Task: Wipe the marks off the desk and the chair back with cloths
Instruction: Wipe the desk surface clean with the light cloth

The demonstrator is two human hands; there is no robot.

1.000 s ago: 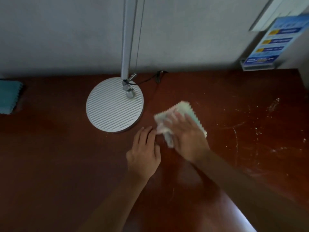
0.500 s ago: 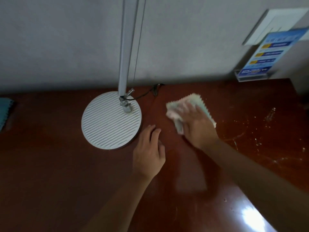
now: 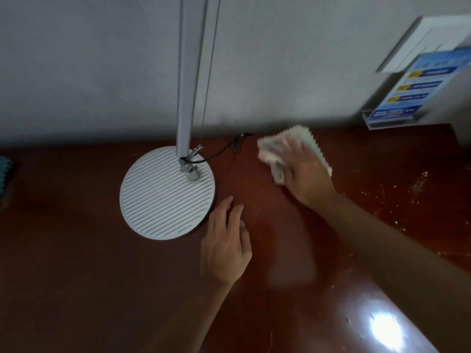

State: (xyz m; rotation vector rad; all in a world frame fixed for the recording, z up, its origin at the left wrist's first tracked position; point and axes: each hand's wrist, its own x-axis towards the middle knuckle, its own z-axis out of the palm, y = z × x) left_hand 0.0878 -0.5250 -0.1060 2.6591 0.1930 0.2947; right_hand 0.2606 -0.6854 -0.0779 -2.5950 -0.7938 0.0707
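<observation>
The dark red-brown desk (image 3: 76,263) fills the lower view, with whitish smears and specks (image 3: 407,189) over its right side. My right hand (image 3: 303,171) presses a pale green and pink cloth (image 3: 274,149) flat on the desk near the back wall, fingers spread over it. My left hand (image 3: 225,248) rests flat on the desk beside the lamp base, holding nothing. A teal cloth (image 3: 5,171) lies at the far left edge. No chair is in view.
A white ribbed round lamp base (image 3: 167,192) stands mid-desk with its pole (image 3: 187,72) rising by the wall and a black cable (image 3: 224,149) trailing back. A blue leaflet holder (image 3: 418,93) sits at the back right corner. Lamp glare shines at front right.
My right hand has slid the cloth away from me toward the back wall and slightly right. My left hand stayed flat on the desk by the lamp base.
</observation>
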